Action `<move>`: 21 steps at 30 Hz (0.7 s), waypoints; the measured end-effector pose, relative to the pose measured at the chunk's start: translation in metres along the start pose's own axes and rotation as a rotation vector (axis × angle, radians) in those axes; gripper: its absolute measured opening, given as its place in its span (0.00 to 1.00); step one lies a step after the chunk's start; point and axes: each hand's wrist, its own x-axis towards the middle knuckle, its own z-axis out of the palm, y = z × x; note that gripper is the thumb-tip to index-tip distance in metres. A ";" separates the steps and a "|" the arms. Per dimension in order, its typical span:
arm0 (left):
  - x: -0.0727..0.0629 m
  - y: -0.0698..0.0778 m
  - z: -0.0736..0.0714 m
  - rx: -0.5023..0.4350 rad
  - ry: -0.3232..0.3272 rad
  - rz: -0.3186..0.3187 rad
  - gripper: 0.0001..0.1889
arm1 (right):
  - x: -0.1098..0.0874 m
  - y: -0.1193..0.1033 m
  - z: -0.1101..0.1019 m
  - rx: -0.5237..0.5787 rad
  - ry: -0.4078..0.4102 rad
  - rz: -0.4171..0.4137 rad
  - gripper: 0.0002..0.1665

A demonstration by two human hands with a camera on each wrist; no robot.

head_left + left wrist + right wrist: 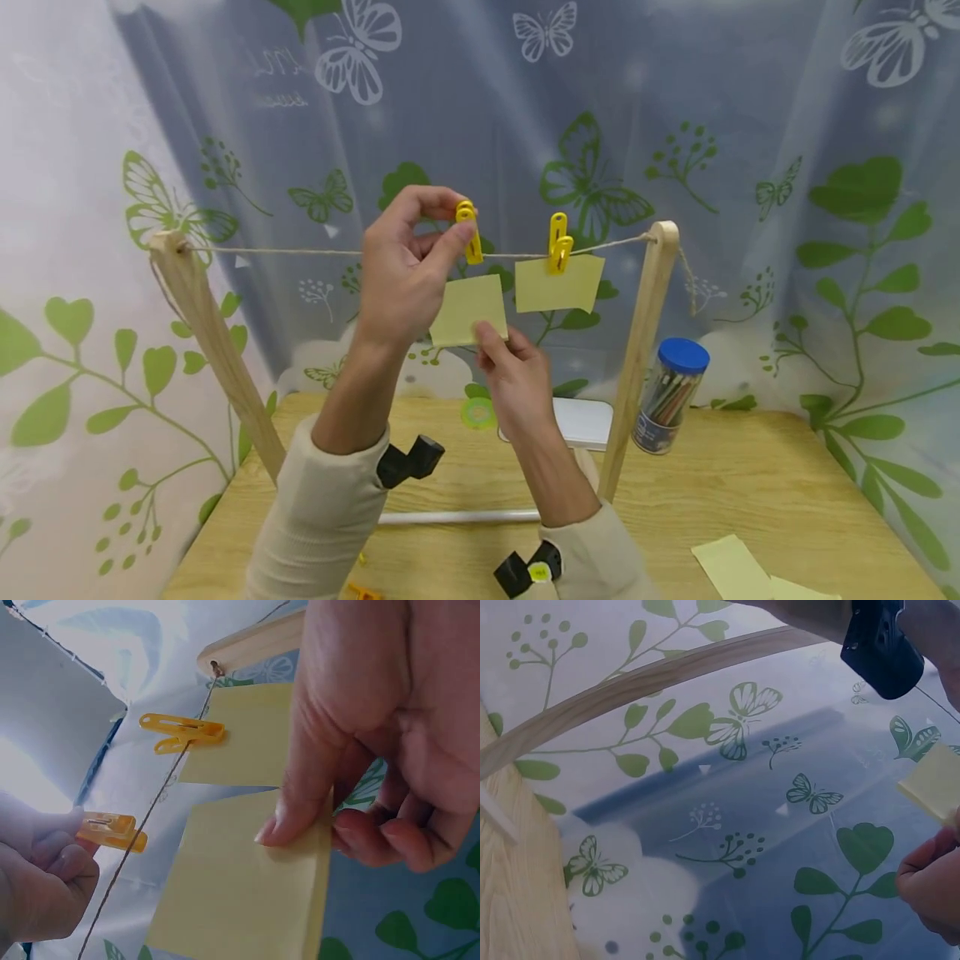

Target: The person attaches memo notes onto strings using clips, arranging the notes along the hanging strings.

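Observation:
Up at the string (292,251), my left hand (401,271) pinches a yellow clothespin (469,237) between thumb and fingertips. The tip of this clothespin overlaps the string (154,802) in the left wrist view. Just below, my right hand (517,375) holds a pale yellow sticky note (472,310) by its lower right corner, thumb on the near face. In the right wrist view the note (934,780) shows at the right edge. A second yellow clothespin (559,246) grips another sticky note (555,287) on the string, to the right.
Wooden posts (217,350) (641,350) carry the string's ends. A blue-lidded jar (671,400) of sticks stands beside the right post. On the table (675,500) lie loose sticky notes (731,567), a white flat object (583,422), and a white bar (457,517). A patterned curtain hangs behind.

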 end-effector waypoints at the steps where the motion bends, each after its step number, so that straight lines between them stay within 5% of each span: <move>1: 0.000 -0.001 0.000 0.007 0.009 -0.013 0.09 | 0.001 0.000 0.001 0.016 -0.002 0.001 0.13; 11: -0.003 -0.002 -0.006 0.069 0.021 -0.123 0.09 | 0.004 0.000 0.011 0.143 0.020 0.035 0.18; 21: -0.005 -0.003 -0.007 0.082 0.001 -0.119 0.09 | 0.004 -0.007 0.016 0.188 0.006 0.001 0.17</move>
